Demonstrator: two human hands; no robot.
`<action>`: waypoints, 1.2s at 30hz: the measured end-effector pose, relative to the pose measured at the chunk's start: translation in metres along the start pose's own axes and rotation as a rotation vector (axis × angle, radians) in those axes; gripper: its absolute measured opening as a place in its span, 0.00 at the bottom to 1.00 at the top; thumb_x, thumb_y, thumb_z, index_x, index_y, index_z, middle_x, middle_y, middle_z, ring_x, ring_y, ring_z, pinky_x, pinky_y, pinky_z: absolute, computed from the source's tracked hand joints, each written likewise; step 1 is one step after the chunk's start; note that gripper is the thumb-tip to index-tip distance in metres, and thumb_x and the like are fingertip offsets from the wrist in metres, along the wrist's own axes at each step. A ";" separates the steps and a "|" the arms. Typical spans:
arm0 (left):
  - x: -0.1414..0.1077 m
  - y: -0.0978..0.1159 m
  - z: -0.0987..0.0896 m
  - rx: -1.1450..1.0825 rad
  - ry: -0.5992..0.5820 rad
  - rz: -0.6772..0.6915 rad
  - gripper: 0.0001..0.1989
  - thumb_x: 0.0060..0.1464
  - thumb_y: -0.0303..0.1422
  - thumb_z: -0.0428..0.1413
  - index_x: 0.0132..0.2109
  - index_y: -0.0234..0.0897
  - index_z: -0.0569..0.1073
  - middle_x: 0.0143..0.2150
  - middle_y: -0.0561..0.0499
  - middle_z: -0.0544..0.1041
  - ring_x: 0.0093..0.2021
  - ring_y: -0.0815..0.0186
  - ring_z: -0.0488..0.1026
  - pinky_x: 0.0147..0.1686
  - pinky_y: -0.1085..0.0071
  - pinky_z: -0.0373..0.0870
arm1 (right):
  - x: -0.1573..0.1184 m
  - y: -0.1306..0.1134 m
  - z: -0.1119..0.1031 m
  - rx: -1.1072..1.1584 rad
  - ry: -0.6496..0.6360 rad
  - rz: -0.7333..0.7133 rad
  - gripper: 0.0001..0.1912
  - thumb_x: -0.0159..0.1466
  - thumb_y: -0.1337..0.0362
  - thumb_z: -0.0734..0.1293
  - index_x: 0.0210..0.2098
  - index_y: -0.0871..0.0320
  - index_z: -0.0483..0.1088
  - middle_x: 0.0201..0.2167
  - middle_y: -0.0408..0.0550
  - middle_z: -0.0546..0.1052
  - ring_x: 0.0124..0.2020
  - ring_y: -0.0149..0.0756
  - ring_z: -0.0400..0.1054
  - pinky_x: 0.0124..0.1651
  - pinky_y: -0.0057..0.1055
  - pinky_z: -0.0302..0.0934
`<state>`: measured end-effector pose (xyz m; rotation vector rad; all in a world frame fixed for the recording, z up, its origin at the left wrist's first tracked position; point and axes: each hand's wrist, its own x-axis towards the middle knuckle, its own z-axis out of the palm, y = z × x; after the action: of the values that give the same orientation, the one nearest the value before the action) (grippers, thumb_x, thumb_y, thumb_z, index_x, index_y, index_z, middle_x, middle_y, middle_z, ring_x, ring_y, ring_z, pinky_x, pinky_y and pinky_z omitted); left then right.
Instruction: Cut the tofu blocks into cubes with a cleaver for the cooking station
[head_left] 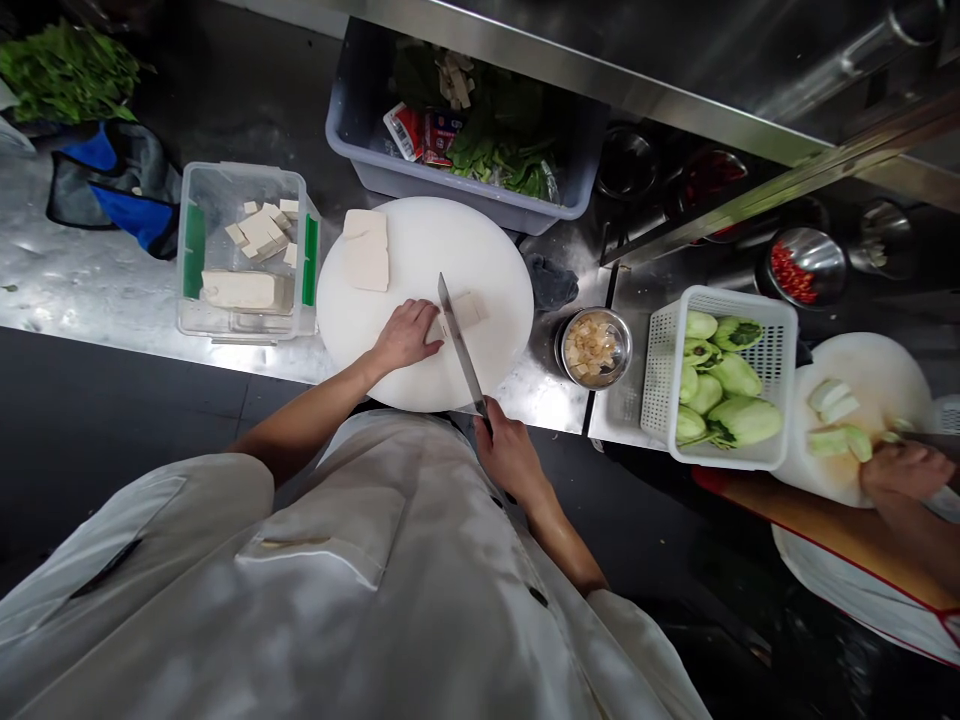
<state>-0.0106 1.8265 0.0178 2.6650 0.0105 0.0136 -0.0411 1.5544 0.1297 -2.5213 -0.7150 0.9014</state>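
Observation:
My right hand (pixel 510 450) is wrapped round the handle of a kitchen knife (pixel 463 345), whose long blade points away from me over a round white cutting board (pixel 420 385). Just left of the blade, my left hand (pixel 407 335) rests with curled fingers on a piece of tofu, mostly hidden beneath them. Cut tofu (pixel 470 308) lies flat on the board to the right of the blade. Towards the board's upper left sits a larger tofu slab (pixel 366 250). A clear plastic container (pixel 244 180) beside the board holds a tofu block (pixel 247 290) and several tofu cubes (pixel 262 230).
Behind the board is a grey-blue bin (pixel 465 180) with greens and packets. To the right stand a metal bowl of pale pieces (pixel 592 348) and a white basket (pixel 660 330) of green vegetables. A co-worker's hand (pixel 907 468) is at another board (pixel 877 370). A metal shelf (pixel 637 80) overhangs.

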 end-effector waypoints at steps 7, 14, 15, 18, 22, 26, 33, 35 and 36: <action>-0.008 -0.006 0.000 -0.030 0.078 0.043 0.22 0.55 0.36 0.62 0.54 0.32 0.71 0.53 0.36 0.71 0.53 0.46 0.68 0.55 0.51 0.70 | 0.000 -0.006 0.006 -0.039 -0.020 0.001 0.24 0.75 0.61 0.55 0.66 0.62 0.63 0.41 0.58 0.82 0.41 0.48 0.77 0.45 0.35 0.64; -0.010 -0.009 0.002 -0.045 0.085 0.061 0.20 0.55 0.36 0.62 0.52 0.32 0.71 0.52 0.36 0.70 0.52 0.46 0.67 0.54 0.51 0.71 | 0.008 -0.007 0.019 -0.061 -0.043 0.025 0.23 0.75 0.62 0.55 0.65 0.62 0.63 0.38 0.56 0.82 0.39 0.47 0.77 0.44 0.35 0.64; -0.009 -0.009 0.002 -0.046 0.079 0.062 0.19 0.56 0.36 0.62 0.52 0.32 0.71 0.51 0.36 0.70 0.52 0.46 0.67 0.54 0.50 0.71 | 0.010 -0.006 0.021 -0.061 -0.047 0.032 0.23 0.75 0.62 0.55 0.65 0.62 0.63 0.40 0.57 0.82 0.40 0.47 0.77 0.45 0.35 0.64; -0.009 -0.008 0.000 -0.051 0.059 0.051 0.19 0.56 0.36 0.61 0.52 0.32 0.72 0.52 0.36 0.70 0.52 0.45 0.66 0.54 0.48 0.70 | 0.011 -0.006 0.023 -0.052 -0.044 0.031 0.23 0.75 0.62 0.54 0.66 0.62 0.62 0.42 0.58 0.82 0.41 0.47 0.77 0.45 0.35 0.64; -0.014 -0.011 -0.005 -0.066 0.043 0.058 0.21 0.55 0.37 0.62 0.53 0.31 0.72 0.53 0.35 0.70 0.53 0.45 0.67 0.56 0.49 0.70 | 0.001 -0.011 0.019 -0.052 -0.038 0.019 0.24 0.75 0.61 0.54 0.67 0.63 0.61 0.39 0.58 0.82 0.38 0.48 0.77 0.43 0.36 0.65; -0.021 -0.017 -0.008 -0.100 0.050 0.062 0.21 0.55 0.37 0.63 0.53 0.32 0.72 0.54 0.36 0.70 0.54 0.45 0.67 0.58 0.48 0.69 | -0.009 -0.019 0.018 -0.050 -0.044 -0.011 0.24 0.75 0.62 0.54 0.67 0.63 0.61 0.39 0.58 0.82 0.37 0.47 0.77 0.40 0.34 0.64; -0.024 -0.021 -0.008 -0.122 0.069 0.074 0.18 0.56 0.36 0.61 0.51 0.34 0.72 0.52 0.38 0.71 0.54 0.47 0.69 0.58 0.49 0.70 | 0.002 -0.021 0.030 -0.044 -0.074 0.001 0.23 0.75 0.62 0.54 0.66 0.63 0.61 0.39 0.57 0.82 0.38 0.47 0.78 0.41 0.34 0.64; -0.024 -0.022 -0.008 -0.117 0.073 0.077 0.17 0.56 0.37 0.61 0.51 0.35 0.73 0.50 0.39 0.71 0.53 0.47 0.69 0.57 0.49 0.70 | 0.007 -0.019 0.035 -0.036 -0.068 0.002 0.23 0.75 0.62 0.55 0.66 0.63 0.62 0.39 0.57 0.83 0.39 0.47 0.78 0.42 0.34 0.65; -0.025 -0.022 -0.008 -0.113 0.073 0.078 0.17 0.57 0.37 0.61 0.50 0.35 0.73 0.50 0.39 0.71 0.53 0.47 0.69 0.57 0.49 0.70 | 0.008 -0.016 0.037 -0.024 -0.061 -0.003 0.23 0.75 0.62 0.55 0.66 0.63 0.62 0.40 0.57 0.83 0.39 0.48 0.78 0.43 0.35 0.65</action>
<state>-0.0355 1.8494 0.0144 2.5491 -0.0690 0.1332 -0.0660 1.5782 0.1070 -2.5227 -0.7526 0.9783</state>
